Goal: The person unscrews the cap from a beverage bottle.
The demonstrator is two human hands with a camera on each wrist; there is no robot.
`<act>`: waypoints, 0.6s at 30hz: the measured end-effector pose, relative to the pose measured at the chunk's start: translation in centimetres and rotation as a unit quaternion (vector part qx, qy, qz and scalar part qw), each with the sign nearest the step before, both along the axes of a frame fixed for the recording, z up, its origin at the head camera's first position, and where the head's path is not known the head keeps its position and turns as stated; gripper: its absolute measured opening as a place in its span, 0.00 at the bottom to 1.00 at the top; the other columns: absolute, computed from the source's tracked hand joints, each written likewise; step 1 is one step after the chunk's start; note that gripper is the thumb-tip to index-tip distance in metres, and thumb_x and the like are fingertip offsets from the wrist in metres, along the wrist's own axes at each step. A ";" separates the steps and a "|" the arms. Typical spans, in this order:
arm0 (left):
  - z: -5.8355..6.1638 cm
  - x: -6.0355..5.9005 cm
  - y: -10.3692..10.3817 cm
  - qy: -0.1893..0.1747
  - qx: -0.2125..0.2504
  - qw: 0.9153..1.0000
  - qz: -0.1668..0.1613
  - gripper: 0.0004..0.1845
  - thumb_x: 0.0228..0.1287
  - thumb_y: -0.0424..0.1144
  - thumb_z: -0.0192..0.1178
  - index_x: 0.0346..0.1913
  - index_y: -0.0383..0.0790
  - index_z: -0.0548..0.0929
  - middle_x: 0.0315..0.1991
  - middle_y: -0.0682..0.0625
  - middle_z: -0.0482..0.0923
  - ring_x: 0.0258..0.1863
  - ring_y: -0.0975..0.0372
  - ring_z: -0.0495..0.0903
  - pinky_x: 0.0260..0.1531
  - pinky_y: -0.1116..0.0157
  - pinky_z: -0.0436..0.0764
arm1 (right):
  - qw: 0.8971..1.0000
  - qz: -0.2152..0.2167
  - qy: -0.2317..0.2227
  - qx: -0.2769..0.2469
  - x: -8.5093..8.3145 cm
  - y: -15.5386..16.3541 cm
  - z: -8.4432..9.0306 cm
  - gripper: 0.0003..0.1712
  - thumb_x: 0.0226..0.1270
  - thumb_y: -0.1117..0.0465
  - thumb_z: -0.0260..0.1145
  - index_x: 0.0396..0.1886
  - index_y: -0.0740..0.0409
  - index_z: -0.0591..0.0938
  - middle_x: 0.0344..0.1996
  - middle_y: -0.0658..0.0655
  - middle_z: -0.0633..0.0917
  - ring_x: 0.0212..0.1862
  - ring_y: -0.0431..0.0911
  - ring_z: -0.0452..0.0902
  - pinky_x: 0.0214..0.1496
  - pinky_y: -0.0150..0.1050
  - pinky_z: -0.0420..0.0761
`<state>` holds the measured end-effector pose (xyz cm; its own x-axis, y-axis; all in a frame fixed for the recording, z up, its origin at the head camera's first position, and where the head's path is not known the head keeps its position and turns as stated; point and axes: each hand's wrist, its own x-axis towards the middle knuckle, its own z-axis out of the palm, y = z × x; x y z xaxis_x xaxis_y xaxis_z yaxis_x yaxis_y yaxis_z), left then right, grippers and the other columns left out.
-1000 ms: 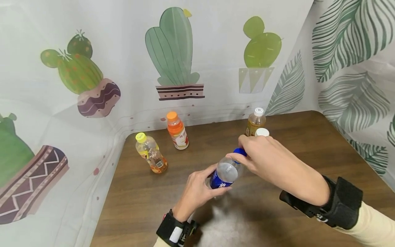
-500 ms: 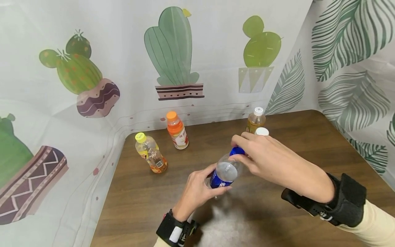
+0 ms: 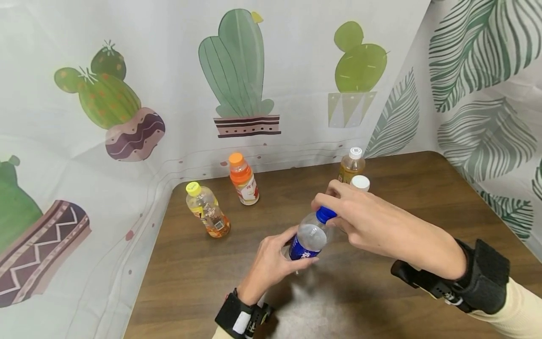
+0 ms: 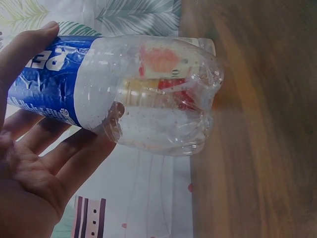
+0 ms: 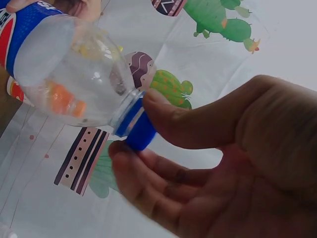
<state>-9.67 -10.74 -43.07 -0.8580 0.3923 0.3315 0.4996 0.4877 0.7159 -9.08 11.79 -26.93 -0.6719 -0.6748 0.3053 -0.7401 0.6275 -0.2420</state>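
Observation:
A clear plastic bottle (image 3: 311, 237) with a blue label and clear liquid inside is held tilted over the table. My left hand (image 3: 273, 263) grips it round the label, thumb on one side and fingers on the other. In the left wrist view the bottle's base (image 4: 198, 99) points toward the table. My right hand (image 3: 355, 212) pinches the blue cap (image 3: 325, 214) between thumb and fingers. The right wrist view shows the cap sitting on the bottle's neck (image 5: 126, 111), thumb on one side and fingertips at the other.
On the brown table (image 3: 203, 292) stand a yellow-capped bottle (image 3: 207, 212) and an orange-capped bottle (image 3: 244, 181) at the left. Behind my right hand are a white-capped bottle of amber drink (image 3: 351, 167) and another white cap (image 3: 360, 182), partly hidden. A cactus-print cloth (image 3: 296, 70) hangs behind.
The fingers of my right hand have shifted round the blue cap, and its wrist has moved slightly right and down. My left hand and the bottle have stayed nearly in place.

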 end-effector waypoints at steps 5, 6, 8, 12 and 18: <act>-0.4 0.0 0.2 -0.004 0.009 1.000 -0.011 0.33 0.53 0.57 0.73 0.62 0.52 0.78 0.51 0.53 0.86 0.48 0.65 0.85 0.45 0.70 0.84 | 0.999 -0.020 0.011 0.023 0.2 0.1 0.5 0.27 0.60 0.64 0.74 0.58 0.44 0.78 0.37 0.46 0.78 0.34 0.37 0.72 0.35 0.33 0.78; -0.5 0.1 0.2 -0.001 0.010 1.000 -0.010 0.33 0.54 0.57 0.73 0.62 0.52 0.78 0.50 0.53 0.86 0.48 0.65 0.85 0.45 0.70 0.84 | 0.999 -0.027 0.014 0.025 0.3 0.0 0.6 0.29 0.60 0.62 0.74 0.60 0.44 0.77 0.39 0.47 0.79 0.33 0.36 0.72 0.35 0.34 0.77; -0.6 0.1 0.2 0.002 0.011 1.000 -0.004 0.33 0.53 0.57 0.73 0.61 0.54 0.78 0.50 0.54 0.86 0.47 0.66 0.85 0.45 0.70 0.84 | 0.999 -0.045 0.020 0.024 0.4 0.0 0.9 0.30 0.62 0.57 0.74 0.63 0.47 0.75 0.39 0.47 0.79 0.32 0.35 0.72 0.33 0.34 0.77; -0.6 0.1 0.2 0.007 0.011 1.000 0.006 0.32 0.52 0.59 0.73 0.61 0.56 0.79 0.49 0.56 0.86 0.46 0.68 0.85 0.43 0.68 0.85 | 0.995 -0.092 0.027 0.031 0.6 -0.2 1.3 0.19 0.68 0.44 0.65 0.46 0.53 0.80 0.25 0.44 0.76 0.23 0.35 0.69 0.26 0.33 0.73; -0.5 -0.1 0.3 0.023 -0.002 1.000 0.009 0.34 0.52 0.59 0.73 0.64 0.56 0.77 0.50 0.56 0.86 0.46 0.68 0.85 0.43 0.65 0.85 | 0.990 -0.129 0.015 0.059 0.2 -1.0 0.6 0.27 0.67 0.34 0.58 0.24 0.51 0.75 0.14 0.43 0.69 0.18 0.37 0.66 0.21 0.35 0.70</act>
<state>-9.77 -10.41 -43.54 -0.8486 0.3777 0.3703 0.5235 0.4995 0.6902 -8.90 10.81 -26.31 -0.8179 -0.5144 0.2580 -0.5579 0.8186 -0.1364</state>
